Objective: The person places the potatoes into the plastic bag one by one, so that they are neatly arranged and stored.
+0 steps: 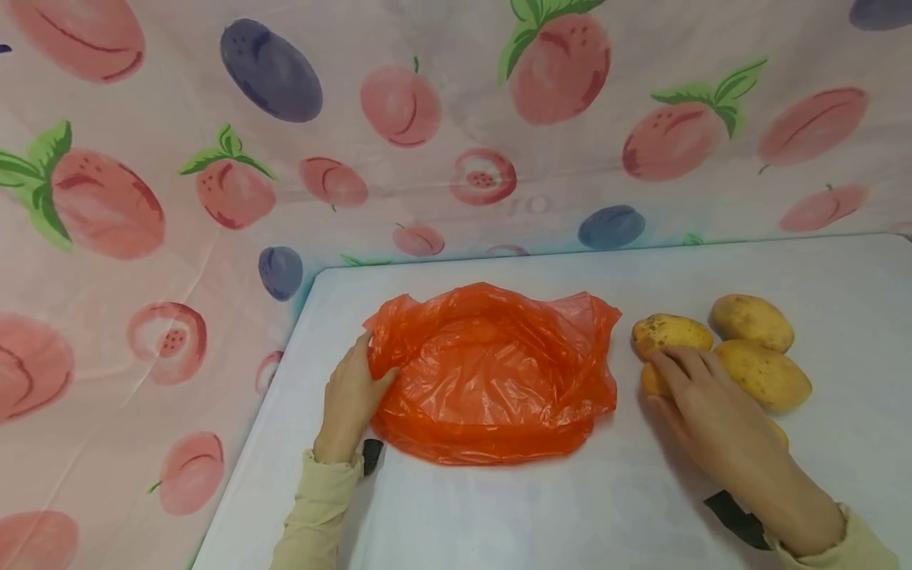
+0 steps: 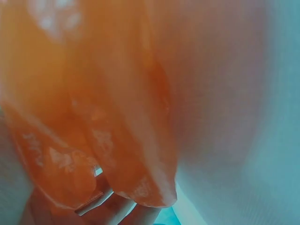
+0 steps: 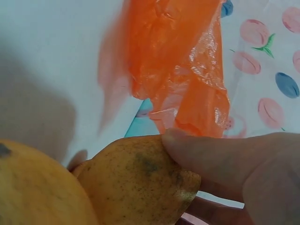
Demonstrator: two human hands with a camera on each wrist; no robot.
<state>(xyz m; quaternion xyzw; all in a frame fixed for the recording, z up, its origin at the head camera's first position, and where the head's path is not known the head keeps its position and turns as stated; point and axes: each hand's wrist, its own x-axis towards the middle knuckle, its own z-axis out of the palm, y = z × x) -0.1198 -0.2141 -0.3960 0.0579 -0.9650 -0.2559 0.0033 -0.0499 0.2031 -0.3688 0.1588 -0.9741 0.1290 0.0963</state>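
A crinkled orange-red plastic bag (image 1: pixel 492 380) lies on the white table with its mouth spread. My left hand (image 1: pixel 352 396) holds the bag's left edge, thumb on the near side and fingers behind the film. Close up in the left wrist view, the bag (image 2: pixel 126 140) hangs over those fingers. Over at the right, my right hand (image 1: pixel 712 419) grips a yellow potato (image 1: pixel 654 381), mostly covered by the hand. In the right wrist view, thumb and fingers pinch that potato (image 3: pixel 140 180), which has a dark greenish patch.
Around the right hand lie more potatoes: a spotted one (image 1: pixel 670 332), one at the back (image 1: pixel 751 323), a larger one (image 1: pixel 769 376), and one partly hidden under the hand (image 1: pixel 780 434). A fruit-patterned cloth (image 1: pixel 442 119) stands behind and left of the table (image 1: pixel 499 514).
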